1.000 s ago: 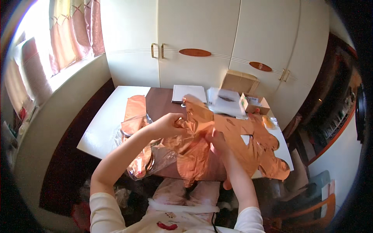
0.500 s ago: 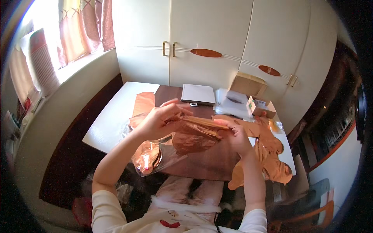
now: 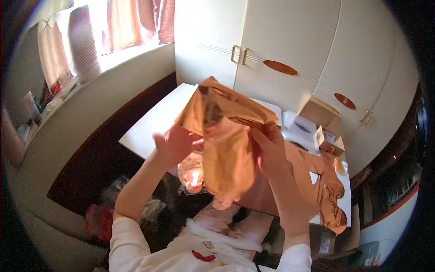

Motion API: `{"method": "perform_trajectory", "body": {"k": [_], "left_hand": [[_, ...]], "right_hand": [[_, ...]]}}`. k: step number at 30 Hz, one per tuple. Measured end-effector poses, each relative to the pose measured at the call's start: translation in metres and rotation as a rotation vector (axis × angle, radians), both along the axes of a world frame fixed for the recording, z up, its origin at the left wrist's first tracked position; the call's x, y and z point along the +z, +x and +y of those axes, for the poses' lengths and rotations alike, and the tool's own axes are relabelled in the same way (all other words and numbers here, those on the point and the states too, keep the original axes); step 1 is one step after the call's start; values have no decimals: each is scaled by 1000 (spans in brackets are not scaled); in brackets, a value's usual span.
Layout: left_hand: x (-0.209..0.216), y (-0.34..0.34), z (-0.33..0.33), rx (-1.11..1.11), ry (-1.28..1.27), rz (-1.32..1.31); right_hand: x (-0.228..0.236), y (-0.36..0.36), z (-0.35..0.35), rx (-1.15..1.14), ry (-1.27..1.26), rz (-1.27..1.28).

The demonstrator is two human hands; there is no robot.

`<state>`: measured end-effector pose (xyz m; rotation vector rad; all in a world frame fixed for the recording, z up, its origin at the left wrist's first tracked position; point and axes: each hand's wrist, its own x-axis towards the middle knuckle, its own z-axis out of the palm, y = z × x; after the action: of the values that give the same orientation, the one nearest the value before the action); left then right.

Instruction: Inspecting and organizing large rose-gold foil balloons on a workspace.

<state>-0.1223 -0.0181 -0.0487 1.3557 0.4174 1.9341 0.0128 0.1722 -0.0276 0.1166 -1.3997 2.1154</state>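
Note:
A flat, uninflated copper-coloured foil balloon (image 3: 229, 158) hangs folded in front of me, above the table. My right hand (image 3: 272, 145) grips its right edge, with the fingers wrapped over the foil. At its left side, my left hand (image 3: 176, 144) touches the lower edge, thumb stuck out and fingers apart; some fingertips are partly behind the foil. The balloon's lower lobe dangles between my forearms and hides part of the table. Below my left hand lies a clear plastic bag (image 3: 191, 174) with something copper-coloured in it.
More flat copper foil balloons (image 3: 312, 177) spread over the right of the white and brown table (image 3: 149, 120). Behind them are clear plastic sleeves (image 3: 300, 133), a small open box (image 3: 329, 141) and a cardboard box (image 3: 320, 112). A white cabinet (image 3: 290, 36) stands behind.
The balloon has been raised and spread from a gathered bundle, so its lobe hangs down. My left hand's fingers have loosened and turned. The view has shifted left.

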Motion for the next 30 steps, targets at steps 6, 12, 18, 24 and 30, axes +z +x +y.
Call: {"method": "perform_trajectory", "body": {"k": [6, 12, 18, 24, 30], "left_hand": [[-36, 22, -64, 512, -462, -420], [-55, 7, -126, 899, -563, -565], [-97, -25, -196, 914, -512, -561], [-111, -24, -170, 993, -712, -540], [-116, -12, -167, 906, -774, -612]], "right_hand": [[-10, -63, -73, 0, 329, -86], [-60, -114, -92, 145, 625, -248], [-99, -95, -103, -146, 1588, -442], [-114, -86, -61, -120, 1531, -468], [-44, -45, -34, -209, 1507, -657]]}}
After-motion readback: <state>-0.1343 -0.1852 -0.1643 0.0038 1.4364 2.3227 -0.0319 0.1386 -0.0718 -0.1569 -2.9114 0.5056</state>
